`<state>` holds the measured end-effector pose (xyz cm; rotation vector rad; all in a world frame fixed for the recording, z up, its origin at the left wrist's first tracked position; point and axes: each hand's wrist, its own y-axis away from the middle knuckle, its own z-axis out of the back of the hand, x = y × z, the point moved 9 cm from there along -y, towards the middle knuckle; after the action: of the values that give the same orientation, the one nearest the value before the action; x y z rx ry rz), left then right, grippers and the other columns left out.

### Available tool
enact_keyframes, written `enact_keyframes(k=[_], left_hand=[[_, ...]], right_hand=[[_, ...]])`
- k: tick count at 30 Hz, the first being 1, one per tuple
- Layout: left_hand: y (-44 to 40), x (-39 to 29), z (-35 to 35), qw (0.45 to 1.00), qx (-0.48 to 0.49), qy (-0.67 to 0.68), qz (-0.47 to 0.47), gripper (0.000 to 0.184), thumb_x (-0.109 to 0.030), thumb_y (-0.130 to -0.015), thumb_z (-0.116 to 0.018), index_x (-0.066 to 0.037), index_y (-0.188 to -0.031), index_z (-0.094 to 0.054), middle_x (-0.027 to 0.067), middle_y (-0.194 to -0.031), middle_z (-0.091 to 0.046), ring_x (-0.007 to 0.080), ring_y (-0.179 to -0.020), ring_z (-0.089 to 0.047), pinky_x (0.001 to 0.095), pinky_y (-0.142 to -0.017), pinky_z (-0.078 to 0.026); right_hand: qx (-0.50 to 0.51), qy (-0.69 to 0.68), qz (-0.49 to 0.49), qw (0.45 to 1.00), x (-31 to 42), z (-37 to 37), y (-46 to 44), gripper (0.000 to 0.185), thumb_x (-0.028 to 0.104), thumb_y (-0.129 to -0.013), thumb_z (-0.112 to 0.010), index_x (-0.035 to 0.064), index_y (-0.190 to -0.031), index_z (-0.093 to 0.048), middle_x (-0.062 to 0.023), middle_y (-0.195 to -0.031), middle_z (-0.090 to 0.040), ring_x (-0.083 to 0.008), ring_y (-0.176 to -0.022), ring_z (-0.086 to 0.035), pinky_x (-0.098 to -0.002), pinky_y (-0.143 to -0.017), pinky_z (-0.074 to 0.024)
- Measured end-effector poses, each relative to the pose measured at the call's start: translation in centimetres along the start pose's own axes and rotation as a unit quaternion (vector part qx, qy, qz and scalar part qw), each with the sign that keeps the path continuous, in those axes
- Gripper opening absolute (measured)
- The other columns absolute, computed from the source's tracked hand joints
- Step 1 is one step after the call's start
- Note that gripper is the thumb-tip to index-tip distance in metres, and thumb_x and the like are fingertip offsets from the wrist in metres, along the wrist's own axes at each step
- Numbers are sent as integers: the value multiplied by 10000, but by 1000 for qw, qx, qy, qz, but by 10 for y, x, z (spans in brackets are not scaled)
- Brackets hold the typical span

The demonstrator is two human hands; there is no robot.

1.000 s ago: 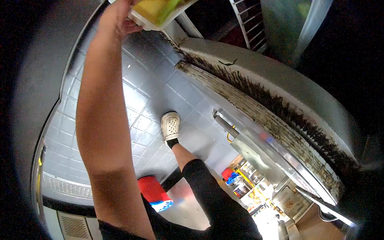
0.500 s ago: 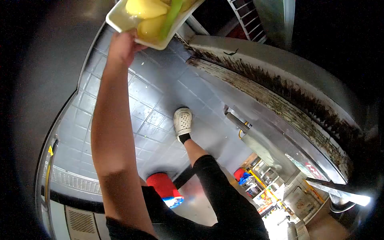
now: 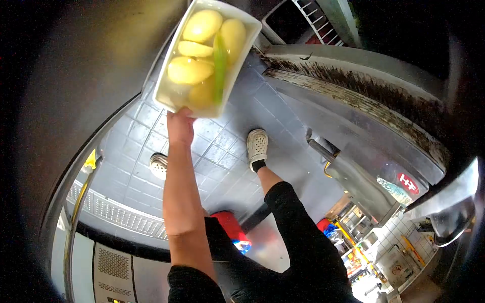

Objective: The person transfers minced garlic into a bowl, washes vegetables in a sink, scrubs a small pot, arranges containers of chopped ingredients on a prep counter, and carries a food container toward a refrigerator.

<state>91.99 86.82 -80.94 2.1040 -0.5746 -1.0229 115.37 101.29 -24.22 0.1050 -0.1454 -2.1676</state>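
Observation:
My left hand (image 3: 180,128) grips the near edge of a white rectangular tub (image 3: 241,76), its fingers closed at the rim. In the tub lie several peeled potatoes (image 3: 188,70), pale yellow and wet-looking, in what looks like cloudy water. A long green vegetable (image 3: 219,68), perhaps a chili pepper, rests lengthwise over them. The tub is held up above the tiled floor, out in front of my body. My right hand is not in view.
On the right are a stained cabinet edge (image 3: 348,106), a white wire rack (image 3: 318,22) and a shiny metal vessel (image 3: 457,212). A metal panel (image 3: 91,55) fills the left. My shoes (image 3: 257,146) stand on grey tiles (image 3: 197,177); a red object (image 3: 228,225) is behind my legs.
The tub has come lower and to the right in view, showing nearly all its contents. My left hand keeps its grip. My other shoe has come into view.

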Motion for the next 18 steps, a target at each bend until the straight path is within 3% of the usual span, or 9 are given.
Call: enact_keyframes(k=[3, 5, 6, 8, 10, 11, 14, 18], left_hand=[[55, 5, 31, 1000, -14, 13, 0, 532, 72, -785, -518, 29, -1312, -463, 124, -1117, -610, 257, -997, -625, 374, -815, -529], [99, -5, 50, 999, -39, 16, -3, 537, 72, -784, -516, 23, -1316, -468, 111, -1117, -608, 243, -981, -620, 345, -835, -517], [128, -13, 51, 998, -62, 22, -7, 546, 70, -779, -517, 19, -1320, -469, 105, -1122, -607, 237, -975, -616, 336, -844, -514], [176, -25, 69, 993, -78, -83, -32, 574, 59, -757, -533, 5, -1326, -475, 94, -1123, -601, 233, -1007, -603, 346, -855, -512], [232, -31, 71, 994, -98, 54, -7, 569, 52, -739, -541, 18, -1305, -495, 83, -1132, -598, 228, -1048, -587, 348, -878, -504], [263, -39, 75, 993, -108, 38, -10, 700, 14, -735, -544, 50, -1417, -390, 146, -1272, -551, 311, -1171, -556, 436, -1000, -497], [353, -57, 80, 989, -111, 93, -15, 726, 33, -709, -549, 3, -1423, -421, 133, -1311, -556, 293, -1209, -551, 409, -1024, -479], [459, -79, 91, 974, -139, 166, -63, 715, 86, -694, -504, 24, -1404, -452, 113, -1334, -568, 275, -1245, -554, 371, -1056, -452]], right_hand=[[-36, -23, -80, 996, -9, 16, 13, 689, 246, -966, -668, -47, -1500, -344, -213, -1493, -448, -335, -1396, -411, -457, -1182, -322], [-42, -162, -337, 927, -25, 2, 74, 517, 155, -1002, -608, -48, -1447, -438, -191, -1408, -543, -270, -1334, -497, -383, -1135, -388], [-68, -179, -378, 906, -26, 3, 79, 517, 128, -996, -598, -26, -1461, -432, -178, -1453, -496, -266, -1364, -462, -376, -1129, -394], [-117, -168, -316, 926, -7, 15, 40, 532, 74, -984, -577, 18, -1489, -420, -154, -1543, -401, -258, -1425, -392, -363, -1117, -405], [-122, -163, -300, 932, 7, 23, 17, 620, -19, -958, -551, 75, -1542, -367, -111, -1632, -285, -247, -1501, -278, -333, -1076, -448], [-118, -118, -269, 949, 9, 29, 13, 596, 28, -943, -587, 67, -1512, -414, -137, -1608, -325, -276, -1467, -340, -362, -1119, -397], [-131, -53, -224, 964, 18, 41, 9, 634, 54, -901, -618, 80, -1505, -430, -162, -1587, -352, -335, -1462, -341, -400, -1170, -329], [-134, -5, -184, 974, 18, 44, 10, 639, 74, -887, -628, 57, -1494, -428, -191, -1577, -353, -374, -1460, -329, -441, -1197, -282]])
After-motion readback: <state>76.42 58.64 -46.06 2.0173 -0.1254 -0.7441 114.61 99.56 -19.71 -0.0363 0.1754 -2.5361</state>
